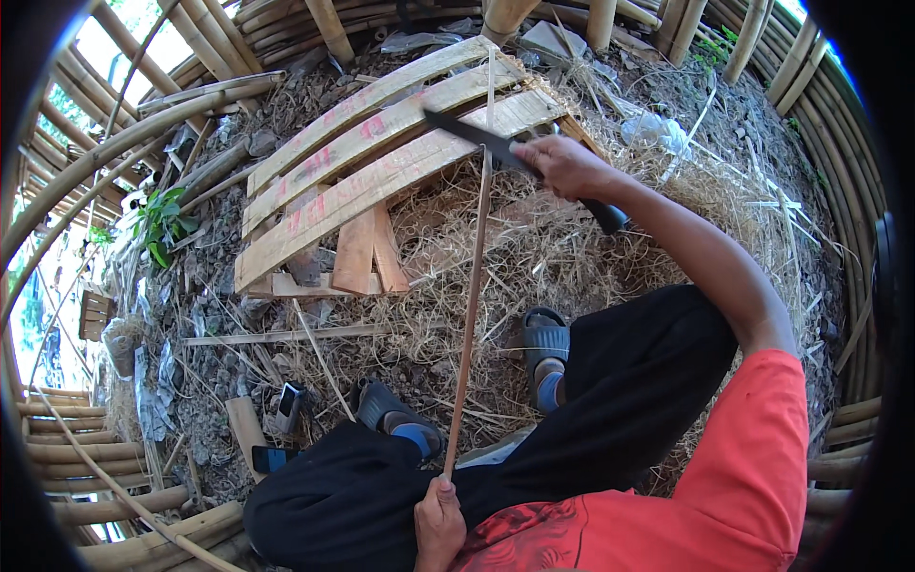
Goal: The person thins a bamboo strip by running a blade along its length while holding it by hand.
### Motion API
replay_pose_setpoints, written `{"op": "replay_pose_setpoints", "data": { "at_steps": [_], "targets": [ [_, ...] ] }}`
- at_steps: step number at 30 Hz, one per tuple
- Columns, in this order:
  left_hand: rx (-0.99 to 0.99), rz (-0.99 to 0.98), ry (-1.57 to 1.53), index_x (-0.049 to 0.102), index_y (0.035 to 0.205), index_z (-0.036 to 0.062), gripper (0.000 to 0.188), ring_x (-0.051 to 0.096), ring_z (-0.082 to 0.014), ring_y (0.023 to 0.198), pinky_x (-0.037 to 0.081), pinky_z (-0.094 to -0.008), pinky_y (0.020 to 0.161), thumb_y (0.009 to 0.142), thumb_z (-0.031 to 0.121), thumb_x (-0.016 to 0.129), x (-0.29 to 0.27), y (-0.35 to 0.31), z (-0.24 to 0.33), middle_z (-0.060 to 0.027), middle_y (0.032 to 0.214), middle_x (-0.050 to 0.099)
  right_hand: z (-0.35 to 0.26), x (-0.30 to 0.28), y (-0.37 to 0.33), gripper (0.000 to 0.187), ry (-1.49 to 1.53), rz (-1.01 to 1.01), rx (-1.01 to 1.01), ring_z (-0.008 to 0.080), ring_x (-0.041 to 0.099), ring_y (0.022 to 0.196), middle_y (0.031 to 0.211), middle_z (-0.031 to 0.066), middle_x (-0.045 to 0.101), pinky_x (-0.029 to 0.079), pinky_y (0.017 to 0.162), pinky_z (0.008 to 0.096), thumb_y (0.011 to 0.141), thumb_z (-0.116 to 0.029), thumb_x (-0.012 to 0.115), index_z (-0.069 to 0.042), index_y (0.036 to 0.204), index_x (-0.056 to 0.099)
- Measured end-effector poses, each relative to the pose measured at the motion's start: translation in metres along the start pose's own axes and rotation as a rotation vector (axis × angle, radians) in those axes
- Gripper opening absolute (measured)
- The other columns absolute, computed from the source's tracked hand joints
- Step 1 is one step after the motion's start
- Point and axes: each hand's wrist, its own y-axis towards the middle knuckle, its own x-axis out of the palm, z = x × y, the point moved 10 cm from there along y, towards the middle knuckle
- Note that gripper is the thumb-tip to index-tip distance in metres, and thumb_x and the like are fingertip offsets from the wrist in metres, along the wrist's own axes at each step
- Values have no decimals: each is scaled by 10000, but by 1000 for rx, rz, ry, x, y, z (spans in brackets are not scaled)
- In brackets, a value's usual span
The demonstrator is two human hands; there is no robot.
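Observation:
My left hand (439,522), low in front of my body, is closed round the near end of a long, thin bamboo strip (470,315). The strip runs away from me, up to the wooden slats. In my right hand (567,167) is a machete (467,130) with a dark blade, its handle end sticking out below the fist. Its blade points left and lies across the far part of the strip; whether it touches the strip I cannot tell. Just beyond is a pallet-like frame of pale slats (334,183) with reddish marks.
Shavings (562,257) cover the ground around my sandalled feet. A phone (274,459), a small boxy device (291,400) and a short wood piece (246,434) lie at the left. Bamboo pole walls (820,162) surround the spot. A plastic bag (656,132) lies at the far right.

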Motion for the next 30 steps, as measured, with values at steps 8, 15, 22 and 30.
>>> {"op": "replay_pose_setpoints", "data": {
  "at_steps": [8, 15, 22, 30],
  "targets": [
    [10, 3, -5, 499, 819, 5, 504, 585, -406, 552, 399, -455, 503, 1070, 411, 337, 3, 4, 0, -174, 570, 506, 4, 0, -4, 472, 42, -25, 47, 135, 527, 493, 602, 40, 508, 478, 486, 325, 1049, -433, 438, -18, 1053, 664],
    [37, -1, 22, 492, 818, 1, 492, 573, -417, 539, 380, -468, 486, 1072, 396, 345, 3, 7, 5, -189, 561, 496, -1, 3, -6, 412, 52, -29, 68, 104, 517, 508, 615, 29, 518, 461, 491, 326, 1054, -395, 445, -50, 1042, 670],
    [32, 2, 11, 475, 795, 4, 492, 560, -425, 529, 363, -475, 474, 1073, 390, 347, 5, 7, 0, -190, 558, 491, -4, 7, -4, 460, 69, -47, 31, 133, 523, 493, 587, 40, 483, 473, 484, 322, 1054, -419, 431, -23, 971, 652],
    [6, 3, 1, 468, 804, -2, 482, 532, -470, 552, 355, -500, 486, 1073, 381, 353, 4, 6, 0, -229, 576, 469, -23, 4, 9, 445, -174, 146, -293, 187, 565, 511, 630, 103, 570, 485, 518, 382, 1059, -389, 423, -15, 1015, 660]
  ]
}}
